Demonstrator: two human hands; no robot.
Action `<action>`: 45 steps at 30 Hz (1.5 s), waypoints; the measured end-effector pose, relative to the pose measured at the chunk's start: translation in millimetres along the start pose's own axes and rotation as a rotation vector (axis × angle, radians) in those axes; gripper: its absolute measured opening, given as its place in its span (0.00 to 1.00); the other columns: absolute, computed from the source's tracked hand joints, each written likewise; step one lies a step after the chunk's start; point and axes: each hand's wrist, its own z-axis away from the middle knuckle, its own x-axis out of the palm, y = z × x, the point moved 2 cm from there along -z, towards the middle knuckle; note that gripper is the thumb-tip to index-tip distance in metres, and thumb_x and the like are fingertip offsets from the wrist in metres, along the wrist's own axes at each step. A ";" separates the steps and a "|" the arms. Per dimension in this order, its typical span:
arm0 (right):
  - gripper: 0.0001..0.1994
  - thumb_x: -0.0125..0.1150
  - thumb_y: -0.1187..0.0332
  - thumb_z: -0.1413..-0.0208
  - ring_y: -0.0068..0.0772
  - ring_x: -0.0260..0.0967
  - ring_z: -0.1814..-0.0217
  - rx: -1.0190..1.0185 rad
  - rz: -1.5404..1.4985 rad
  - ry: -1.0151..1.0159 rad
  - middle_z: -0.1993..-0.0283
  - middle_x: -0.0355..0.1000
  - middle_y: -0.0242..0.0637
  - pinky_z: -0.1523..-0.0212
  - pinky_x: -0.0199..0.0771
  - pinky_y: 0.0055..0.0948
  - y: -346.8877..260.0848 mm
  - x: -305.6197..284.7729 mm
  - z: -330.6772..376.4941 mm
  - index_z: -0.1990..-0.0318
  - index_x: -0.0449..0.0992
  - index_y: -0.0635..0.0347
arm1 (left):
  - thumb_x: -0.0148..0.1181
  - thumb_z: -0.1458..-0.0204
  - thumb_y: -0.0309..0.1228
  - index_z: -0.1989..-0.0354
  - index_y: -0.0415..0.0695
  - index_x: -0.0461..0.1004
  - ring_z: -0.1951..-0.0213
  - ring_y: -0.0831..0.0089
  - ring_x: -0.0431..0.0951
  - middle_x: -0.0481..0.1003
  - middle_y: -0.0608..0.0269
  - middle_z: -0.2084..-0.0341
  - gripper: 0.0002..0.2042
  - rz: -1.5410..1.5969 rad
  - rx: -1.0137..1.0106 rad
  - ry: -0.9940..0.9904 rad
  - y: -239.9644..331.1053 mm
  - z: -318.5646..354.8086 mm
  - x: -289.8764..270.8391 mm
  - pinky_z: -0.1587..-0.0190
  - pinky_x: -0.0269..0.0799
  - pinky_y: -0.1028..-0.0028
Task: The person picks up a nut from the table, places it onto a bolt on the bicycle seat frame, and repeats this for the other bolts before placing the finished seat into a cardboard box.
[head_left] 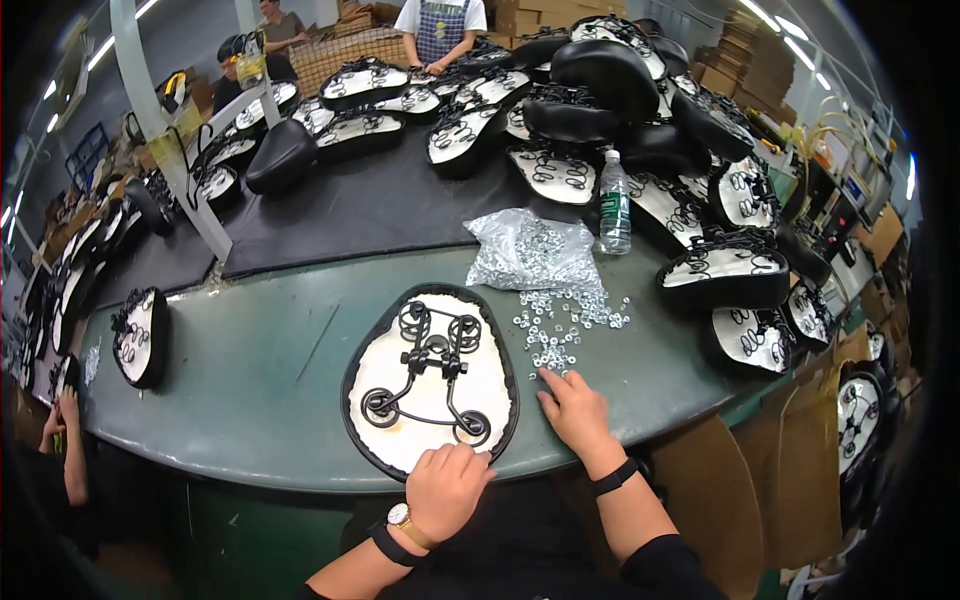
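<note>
Head: left fingers [458, 455] curled on saddle [405, 345], grip unclear, right fingers [552, 382] parted by nuts [553, 355] I judged hasty raking could scatter.

Bottle [615, 208]: one. Plastic bag [532, 252]: one. Wristbands [615, 477]: two. Saddles [432, 385], nuts [554, 356]: many.

Seat [430, 395] on table [255, 400]; nuts [553, 356] to right, bag [535, 252] behind nuts.

Green table [250, 400] — seat [430, 388], bag [530, 252], nuts [555, 355]
</note>
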 end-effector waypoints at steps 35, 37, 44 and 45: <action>0.07 0.74 0.71 0.49 0.37 0.76 0.71 -0.234 -0.060 -0.001 0.69 0.77 0.33 0.69 0.78 0.33 -19.3 -19.4 -5.7 0.61 0.87 0.53 | 0.74 0.57 0.30 0.60 0.46 0.78 0.56 0.57 0.72 0.72 0.62 0.64 0.15 0.063 -0.197 0.160 -68.4 50.4 -44.0 0.33 0.62 0.48; 0.06 0.73 0.73 0.50 0.35 0.76 0.70 -0.083 -0.530 0.031 0.68 0.79 0.32 0.68 0.79 0.35 -53.4 -32.6 -8.0 0.63 0.86 0.55 | 0.77 0.61 0.37 0.67 0.47 0.77 0.59 0.59 0.72 0.71 0.62 0.66 0.16 0.101 -0.213 0.210 -67.8 46.5 -38.2 0.34 0.59 0.48; 0.05 0.74 0.72 0.53 0.31 0.75 0.69 -0.390 -0.454 -0.076 0.71 0.79 0.26 0.62 0.68 0.35 -125.9 -27.6 -17.1 0.68 0.85 0.51 | 0.75 0.58 0.34 0.81 0.50 0.73 0.68 0.65 0.71 0.69 0.68 0.77 0.12 0.270 -0.183 0.225 -99.1 48.2 -44.6 0.38 0.59 0.53; 0.06 0.74 0.71 0.54 0.30 0.74 0.69 -0.393 -0.439 -0.103 0.71 0.79 0.26 0.62 0.65 0.34 -127.2 -26.0 -16.6 0.67 0.85 0.51 | 0.74 0.57 0.34 0.80 0.49 0.73 0.69 0.65 0.72 0.71 0.68 0.77 0.12 0.294 -0.159 0.214 -100.6 47.3 -46.7 0.37 0.59 0.54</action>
